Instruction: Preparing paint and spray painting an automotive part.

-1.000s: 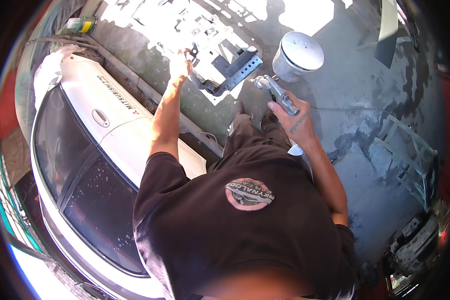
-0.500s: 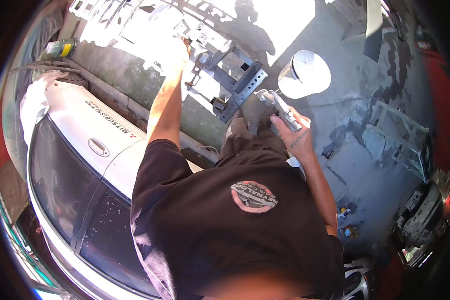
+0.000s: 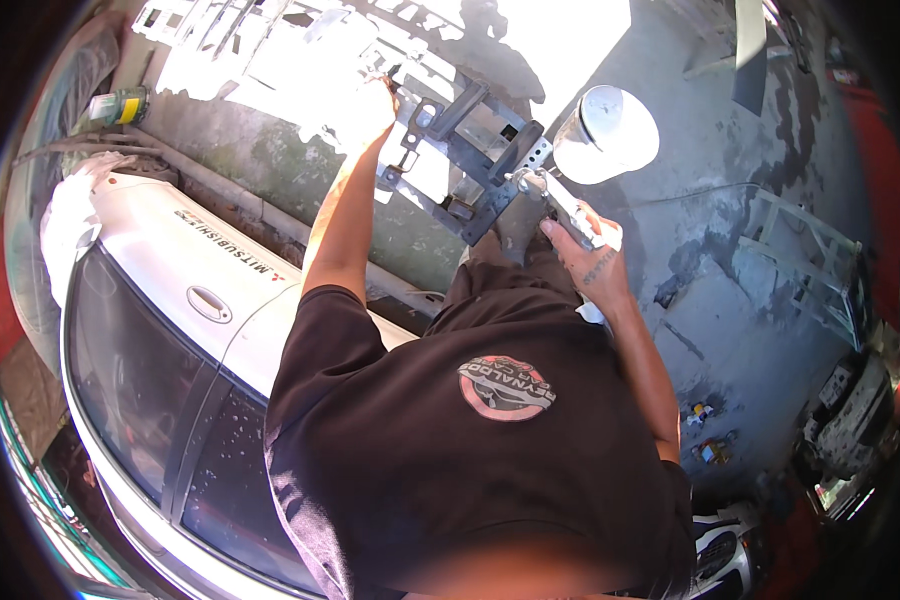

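Note:
My left arm stretches forward into glaring sunlight, and my left hand (image 3: 374, 108) is closed on the far end of a grey metal frame (image 3: 480, 150). The frame has crossbars, brackets and a plate with a row of holes, and it stands tilted in front of my legs. Wrapped round a silver spray gun (image 3: 558, 200), my right hand (image 3: 592, 258) is just right of the frame's near end. The gun's head overlaps the frame's edge in view; whether they touch I cannot tell. Glare washes out part of my left fingers.
A white bucket (image 3: 620, 140) stands on the floor beyond my right hand. To my left is a white car (image 3: 220, 300). A pale metal stand (image 3: 800, 260) is on the right, a green-and-yellow can (image 3: 120, 106) at the far left. Sunlit metal parts (image 3: 240, 30) lie ahead.
The frame has shifted slightly right and tilted along with my left hand. The spray gun's head now overlaps the frame's near end, where before there was a small gap.

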A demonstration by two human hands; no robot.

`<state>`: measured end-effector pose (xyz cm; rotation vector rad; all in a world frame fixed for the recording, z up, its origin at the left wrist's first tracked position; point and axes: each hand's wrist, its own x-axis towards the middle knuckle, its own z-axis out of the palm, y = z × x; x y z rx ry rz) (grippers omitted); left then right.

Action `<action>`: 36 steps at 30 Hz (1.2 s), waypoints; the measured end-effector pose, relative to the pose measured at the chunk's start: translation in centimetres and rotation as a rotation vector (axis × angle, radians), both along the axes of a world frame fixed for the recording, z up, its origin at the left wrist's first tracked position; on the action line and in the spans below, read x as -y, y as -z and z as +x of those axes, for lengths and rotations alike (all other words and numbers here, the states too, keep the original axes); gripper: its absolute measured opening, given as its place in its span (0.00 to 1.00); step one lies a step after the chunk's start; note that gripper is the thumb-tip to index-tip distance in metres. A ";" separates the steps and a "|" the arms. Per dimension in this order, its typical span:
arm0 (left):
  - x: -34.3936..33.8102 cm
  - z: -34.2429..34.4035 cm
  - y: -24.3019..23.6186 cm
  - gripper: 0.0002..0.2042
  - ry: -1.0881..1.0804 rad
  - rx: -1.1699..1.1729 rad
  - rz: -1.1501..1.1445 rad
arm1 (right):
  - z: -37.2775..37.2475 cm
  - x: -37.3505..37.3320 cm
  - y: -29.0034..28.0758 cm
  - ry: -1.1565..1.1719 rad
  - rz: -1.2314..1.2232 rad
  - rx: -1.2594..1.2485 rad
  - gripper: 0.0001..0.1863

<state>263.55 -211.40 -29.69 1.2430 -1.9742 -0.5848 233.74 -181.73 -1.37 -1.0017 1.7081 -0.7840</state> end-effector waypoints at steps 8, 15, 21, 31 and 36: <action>-0.8 -0.1 -1.9 0.09 -0.011 0.305 -0.242 | 0.5 -0.2 0.7 0.024 -0.082 0.001 0.14; -2.4 -2.0 -4.7 0.10 -0.078 0.411 -0.114 | 0.4 -0.9 0.9 0.058 -0.091 0.000 0.14; -5.0 -6.4 -6.0 0.17 0.143 0.252 0.327 | -0.4 -1.6 0.6 0.049 -0.003 -0.010 0.18; -9.1 -11.5 -8.1 0.21 0.163 0.437 0.201 | -1.0 -3.1 1.1 0.052 -0.027 -0.041 0.16; -11.9 -12.6 -8.5 0.25 0.137 0.367 0.340 | -1.1 -3.8 1.3 0.081 -0.049 0.000 0.17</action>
